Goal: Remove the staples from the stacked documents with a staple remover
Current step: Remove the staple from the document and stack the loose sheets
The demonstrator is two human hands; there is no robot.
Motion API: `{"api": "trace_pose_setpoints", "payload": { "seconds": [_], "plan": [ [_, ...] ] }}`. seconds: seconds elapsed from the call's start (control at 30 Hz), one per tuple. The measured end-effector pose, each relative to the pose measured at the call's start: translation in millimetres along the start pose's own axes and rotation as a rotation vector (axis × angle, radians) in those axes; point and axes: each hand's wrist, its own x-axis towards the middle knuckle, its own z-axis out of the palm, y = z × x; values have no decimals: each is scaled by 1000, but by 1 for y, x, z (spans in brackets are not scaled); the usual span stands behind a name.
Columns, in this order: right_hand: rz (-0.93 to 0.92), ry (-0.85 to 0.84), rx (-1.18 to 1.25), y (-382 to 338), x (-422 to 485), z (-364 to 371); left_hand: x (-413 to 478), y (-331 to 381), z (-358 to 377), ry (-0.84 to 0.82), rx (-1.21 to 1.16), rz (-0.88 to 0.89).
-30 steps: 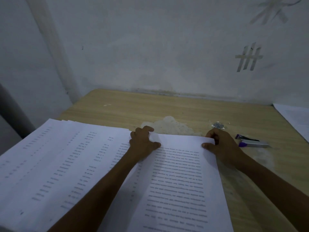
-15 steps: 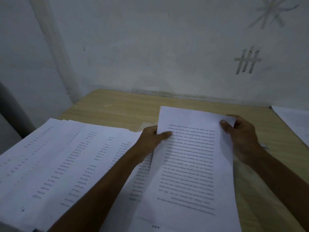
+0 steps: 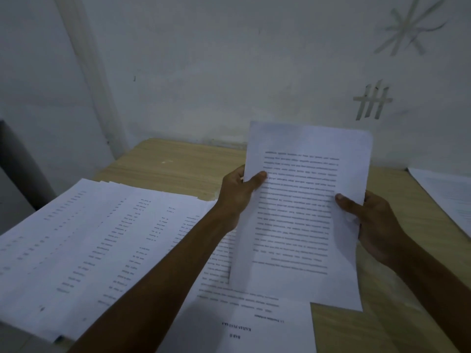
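I hold a printed document (image 3: 300,215) raised off the wooden table (image 3: 178,161), its text upside down to me. My left hand (image 3: 239,189) grips its left edge, thumb on the front. My right hand (image 3: 369,220) grips its right edge, thumb across the page. A further printed page (image 3: 254,314) lies flat under it near the front. The staple remover is hidden behind the raised document. No staple can be made out.
A wide spread of loose printed sheets (image 3: 89,240) covers the table's left side. More paper (image 3: 448,197) lies at the right edge. A white wall with tape marks stands close behind the table.
Both hands have lifted the document off the table and tilted it up toward me. It now hides the staple remover and the small pile of staples seen earlier.
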Motion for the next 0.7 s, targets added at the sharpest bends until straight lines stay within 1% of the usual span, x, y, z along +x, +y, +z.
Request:
{"api": "trace_pose_setpoints", "payload": {
  "seconds": [0.13, 0.27, 0.37, 0.53, 0.63, 0.7],
  "plan": [
    [-159, 131, -78, -15, -7, -5, -2, 15, 12, -62, 7, 61],
    [-340, 225, -155, -40, -13, -1, -5, 22, 22, -157, -7, 57],
    [-436, 276, -179, -54, -15, 0, -8, 25, 37, -138, 37, 101],
    [-485, 294, -191, -66, -20, -3, -10, 40, 49, -110, 58, 217],
    [-459, 278, -156, -60, -25, -9, -13, 32, 49, -139, 80, 199],
    [-400, 312, -128, -43, -29, -16, -17, 16, 48, -175, 131, 160]
  ]
}}
